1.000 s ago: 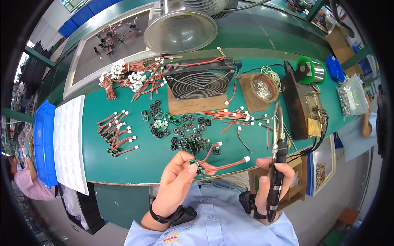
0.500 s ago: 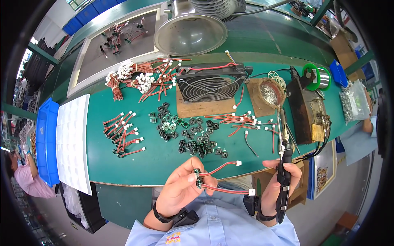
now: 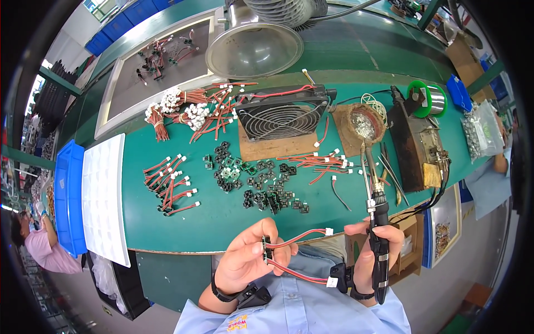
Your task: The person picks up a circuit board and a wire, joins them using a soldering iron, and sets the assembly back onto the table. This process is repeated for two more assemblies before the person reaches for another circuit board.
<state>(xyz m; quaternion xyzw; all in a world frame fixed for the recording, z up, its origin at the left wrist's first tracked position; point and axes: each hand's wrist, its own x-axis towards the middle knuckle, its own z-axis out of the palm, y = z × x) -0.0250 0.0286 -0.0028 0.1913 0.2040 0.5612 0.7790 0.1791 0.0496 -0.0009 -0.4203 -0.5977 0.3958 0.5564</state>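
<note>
My left hand (image 3: 239, 261) pinches small green-and-black circuit boards (image 3: 266, 251) between thumb and fingers. Two sets of red and dark wires (image 3: 297, 238) run rightward from them to white connectors (image 3: 332, 282). How many boards are stacked in the pinch is hard to make out. In my right hand (image 3: 364, 270) is a black-handled soldering iron (image 3: 380, 239) held upright, its thin metal end reaching the near rim of a round brown cup (image 3: 356, 123) of silvery bits. Beyond my hands lies a pile of loose small boards with black parts (image 3: 270, 195).
Wired boards (image 3: 169, 186) lie left of the pile, beside a white tray (image 3: 103, 195) and blue bin (image 3: 69, 195). A fan (image 3: 283, 119) stands behind, with bundled wires (image 3: 194, 97) to its left. Loose wires (image 3: 322, 160), tweezers (image 3: 394, 178), a soldering station (image 3: 414, 145) and solder reel (image 3: 436, 101) are rightward.
My left hand has turned the boards, so they show more edge-on and the lower connector hangs lower. The soldering iron has shifted slightly left, uncovering the tweezers.
</note>
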